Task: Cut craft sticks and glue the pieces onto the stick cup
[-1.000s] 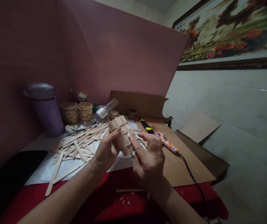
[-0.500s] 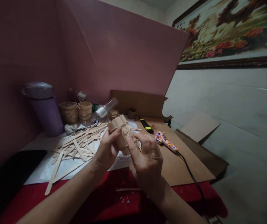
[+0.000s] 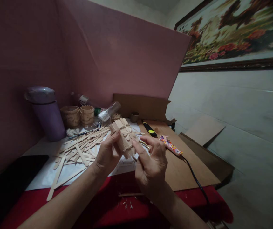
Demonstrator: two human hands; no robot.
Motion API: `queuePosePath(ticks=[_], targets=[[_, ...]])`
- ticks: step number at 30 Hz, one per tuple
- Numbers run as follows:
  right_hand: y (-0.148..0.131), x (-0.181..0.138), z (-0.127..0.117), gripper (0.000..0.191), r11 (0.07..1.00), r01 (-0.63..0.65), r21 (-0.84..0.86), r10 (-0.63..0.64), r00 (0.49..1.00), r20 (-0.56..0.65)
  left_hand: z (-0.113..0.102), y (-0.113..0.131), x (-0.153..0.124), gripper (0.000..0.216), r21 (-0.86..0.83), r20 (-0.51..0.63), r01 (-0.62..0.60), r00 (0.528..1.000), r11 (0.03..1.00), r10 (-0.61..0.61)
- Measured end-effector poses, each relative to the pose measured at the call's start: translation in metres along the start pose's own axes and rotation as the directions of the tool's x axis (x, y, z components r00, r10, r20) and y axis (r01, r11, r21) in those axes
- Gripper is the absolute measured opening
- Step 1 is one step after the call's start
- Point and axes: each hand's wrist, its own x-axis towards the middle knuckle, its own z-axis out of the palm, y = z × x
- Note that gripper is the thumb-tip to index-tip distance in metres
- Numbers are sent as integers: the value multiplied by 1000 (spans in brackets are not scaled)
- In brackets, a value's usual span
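My left hand (image 3: 109, 151) grips a small craft-stick cup (image 3: 120, 140), tilted, by its left side, with the thumb across the front. Two twine-like bands run round the cup. Between them sits a pale flower (image 3: 127, 134) with wooden-looking petals. My right hand (image 3: 152, 162) is closed at the cup's right side. One of its digits touches the front just below the flower, and the others curl in, partly hidden. Beside these fingers shows a thin shiny curved loop (image 3: 146, 145); whether it belongs to the cup I cannot tell.
Loose craft sticks (image 3: 79, 151) lie piled on white paper at left. Behind stand a purple bottle (image 3: 48, 117), two decorated cups (image 3: 86, 115) and a clear plastic bottle (image 3: 110, 111). A yellow-black utility knife (image 3: 150, 128) and a corded, flower-patterned glue gun (image 3: 171, 146) lie on cardboard (image 3: 186, 171).
My right hand has shifted slightly right and down from the flower, so more of the flower and the shiny loop show. The left hand keeps its hold on the cup.
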Motion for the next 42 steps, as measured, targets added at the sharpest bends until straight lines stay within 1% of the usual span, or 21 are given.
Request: queuePosePath(ticks=[6, 12, 19, 24, 28, 31, 33, 37, 39, 41, 42], targets=[[-3, 7, 1, 42, 995, 89, -50, -86, 995, 44, 1, 0, -1, 28, -10, 18, -7, 1000, 1000, 7], [-5, 7, 3, 41, 991, 94, -91, -89, 994, 58, 2, 1, -3, 30, -33, 20, -32, 999, 999, 33], [-9, 6, 7, 38, 994, 62, -87, -56, 996, 69, 3, 0, -2, 24, -54, -3, -54, 999, 997, 54], [-8, 8, 10, 39, 997, 59, -47, -55, 995, 82, -1, 1, 2, 18, -73, -18, -33, 999, 997, 32], [-5, 9, 8, 42, 999, 14, 45, -14, 1000, 5, -2, 3, 4, 21, -81, -24, 34, 999, 996, -36], [-5, 10, 5, 43, 998, -32, 58, 33, 999, -17, -1, 4, 3, 18, -121, -44, 38, 998, 992, -44], [-5, 11, 3, 43, 998, -43, 40, 43, 999, 3, -1, 3, 3, 18, -130, -40, 40, 998, 991, -46], [-7, 16, 2, 40, 1000, 13, -17, -12, 997, 74, -3, 1, 3, 24, -90, 21, 56, 998, 994, -54], [-7, 19, 2, 39, 999, 22, -28, -19, 993, 119, -5, 0, 4, 26, -74, 24, 47, 999, 996, -45], [-7, 20, 2, 40, 1000, -10, 12, 8, 990, 140, -5, 1, 4, 26, -71, 5, 35, 999, 997, -34], [-7, 20, 2, 41, 997, -49, 63, 40, 989, 140, -5, 1, 4, 26, -75, -8, 34, 999, 997, -34]])
